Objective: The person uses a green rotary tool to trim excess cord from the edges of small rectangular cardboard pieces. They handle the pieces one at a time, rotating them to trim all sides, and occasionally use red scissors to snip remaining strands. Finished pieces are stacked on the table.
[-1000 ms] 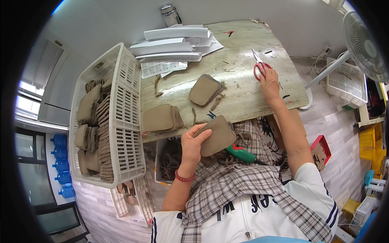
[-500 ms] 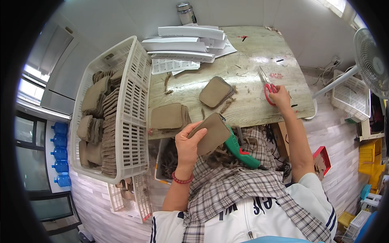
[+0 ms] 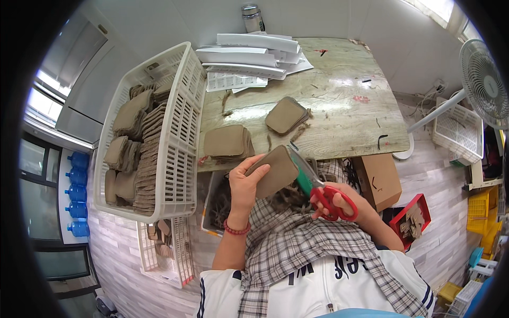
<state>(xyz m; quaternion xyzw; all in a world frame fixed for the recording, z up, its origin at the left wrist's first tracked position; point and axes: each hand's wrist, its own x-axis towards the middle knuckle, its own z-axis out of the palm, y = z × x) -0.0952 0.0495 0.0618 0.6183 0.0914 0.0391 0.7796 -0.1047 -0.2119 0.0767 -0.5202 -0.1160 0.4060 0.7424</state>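
Observation:
Between the thumb and fingers of my left hand [image 3: 245, 185] is a brown, rounded rectangular pad [image 3: 272, 172], held over the near edge of the table. My right hand [image 3: 339, 201] grips the red handles of a pair of scissors [image 3: 335, 202]. Their blades point up and left, beside the pad's right edge. Behind the scissors, a green handheld tool [image 3: 304, 180] is partly hidden. One stack of brown pads [image 3: 228, 141] lies on the table just past my left hand, and a smaller stack [image 3: 287, 115] sits farther back.
A white plastic basket [image 3: 177, 132] full of brown pads stands left of the table [image 3: 344, 116]. Papers [image 3: 254, 58] and a metal flask [image 3: 253, 18] are at the back. Below are a bin of brown scraps [image 3: 217, 201], a cardboard box [image 3: 377, 183] and a red box [image 3: 419, 212]. A fan [image 3: 482, 82] stands right.
My right hand has lifted the scissors off the table and brought them left and nearer, beside the pad. My left hand still holds the pad in nearly the same place.

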